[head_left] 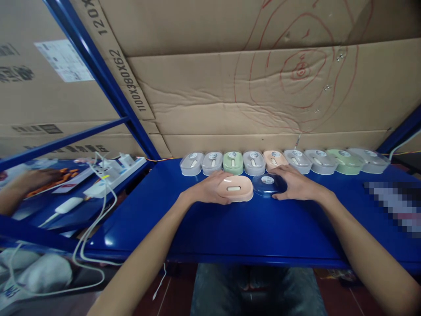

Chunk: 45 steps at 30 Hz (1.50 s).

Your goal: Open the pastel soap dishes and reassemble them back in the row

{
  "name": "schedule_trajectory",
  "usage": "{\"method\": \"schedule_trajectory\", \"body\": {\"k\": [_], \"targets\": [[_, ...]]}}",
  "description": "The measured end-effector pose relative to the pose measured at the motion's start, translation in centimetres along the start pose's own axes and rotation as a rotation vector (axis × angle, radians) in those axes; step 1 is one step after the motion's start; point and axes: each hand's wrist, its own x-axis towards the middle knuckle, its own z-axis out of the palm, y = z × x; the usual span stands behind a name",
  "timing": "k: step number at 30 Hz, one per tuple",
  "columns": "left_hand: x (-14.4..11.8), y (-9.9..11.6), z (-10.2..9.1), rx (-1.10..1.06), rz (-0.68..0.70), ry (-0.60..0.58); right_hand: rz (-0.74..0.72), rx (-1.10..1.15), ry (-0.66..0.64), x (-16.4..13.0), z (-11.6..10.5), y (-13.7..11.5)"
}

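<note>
Near the middle of the frame, the left hand (210,188) is clasped around the left side of a peach box (242,183). Just to the right, the right hand (297,182) grips a clear lid (266,189) (round sticker (267,180) on top). Behind them, nine boxes (233,164) line the blue surface (259,232).

"Where was the camera?"
"Head-worn, it faced forward and down over the hands (209,188) and table (250,230) toward the cardboard (197,81)."
"How near?"
"Close; legs (217,290) showed at the bottom."
</note>
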Motion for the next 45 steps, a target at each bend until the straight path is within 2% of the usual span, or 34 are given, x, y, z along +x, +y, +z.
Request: {"method": "schedule_trajectory", "body": {"k": [3,8,13,19,35,45], "targets": [[0.1,0.2,0.0,-0.001,0.010,-0.018,-0.006,0.013,0.017,-0.1,-0.2,-0.8],[0.1,0.0,0.7,-0.011,0.015,-0.024,-0.051,0.056,0.165,0.2,0.4,-4.2],[0.2,0.1,2.2,-0.026,-0.004,0.000,-0.195,0.018,0.128,0.5,2.5,-6.6],[0.6,0.3,3.0,-0.033,0.038,0.029,-0.233,-0.013,0.062,0.5,4.0,-6.4],[0.4,-0.6,3.1,-0.001,0.046,0.003,-0.263,-0.057,0.056,0.3,4.2,-6.4],[0.6,-0.6,2.9,-0.057,-0.062,-0.014,-0.246,-0.035,0.052,0.4,3.9,-7.1]]}}
